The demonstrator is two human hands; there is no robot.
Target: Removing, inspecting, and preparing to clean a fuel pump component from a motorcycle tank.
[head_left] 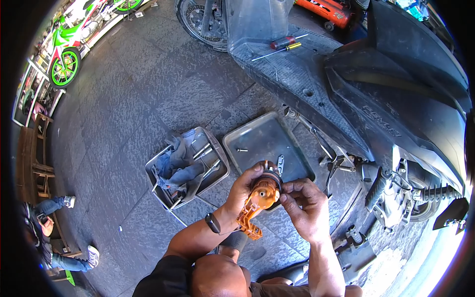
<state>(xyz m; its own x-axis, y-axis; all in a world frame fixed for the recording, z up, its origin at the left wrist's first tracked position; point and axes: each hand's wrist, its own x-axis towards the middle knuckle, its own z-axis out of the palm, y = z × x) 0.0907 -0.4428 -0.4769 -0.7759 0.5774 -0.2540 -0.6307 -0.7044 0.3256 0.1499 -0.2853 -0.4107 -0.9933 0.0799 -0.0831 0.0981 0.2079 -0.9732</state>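
Note:
In the middle, above the trays, I see an orange-brown plastic fuel pump with a dark round top and a bracket-like lower end. My left hand is wrapped round its left side. From the right, my right hand has thumb and fingers pinched at the pump's edge; the fingertips partly hide what they touch. Beyond the hands lies a dark rectangular tray, with a bolt and a small metal part in it.
A second tray at left holds rags and metal tools. A dark scooter stands at right, two screwdrivers on its footboard. Its side stand is near the tray. Someone sits far left by a wooden bench.

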